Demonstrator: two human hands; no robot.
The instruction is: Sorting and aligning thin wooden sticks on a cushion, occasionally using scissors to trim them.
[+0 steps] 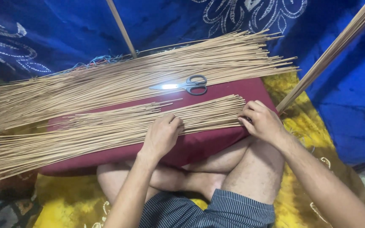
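A near row of thin tan sticks (106,128) lies spread flat across a dark red cushion (199,145) on my lap. My left hand (162,134) rests palm down on the row's middle, fingers curled over the sticks. My right hand (262,120) pinches the right ends of the same row at the cushion's right edge. A larger pile of the same sticks (119,82) lies further back. Grey-handled scissors (184,85) lie shut on that pile, blades pointing left.
A bundle of sticks (334,48) leans diagonally at the right, and a single thicker stick (121,27) stands up at the back. Blue patterned cloth (55,33) hangs behind; yellow cloth (300,105) covers the floor. My crossed legs sit under the cushion.
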